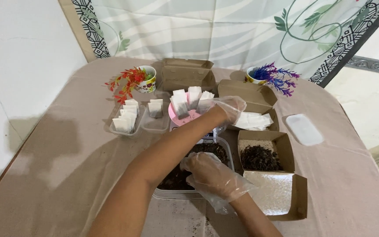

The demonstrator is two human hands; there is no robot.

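3 brown cardboard boxes [259, 97] | white sachets [254, 120] inside | clear trays [129, 126] left

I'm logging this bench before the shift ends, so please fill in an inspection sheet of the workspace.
Surface: table under a beige cloth, dark crumbs near the front edge.
Job's things: clear tub of dark loose material; pink dish holding white sachets.
Clutter: two plastic trays, cardboard boxes, white lid, two flower cups.
Grippers: left hand gloved, at the dish; right hand gloved, in the tub.
Cables: nothing seen.
Surroundings: patterned curtain, white wall.
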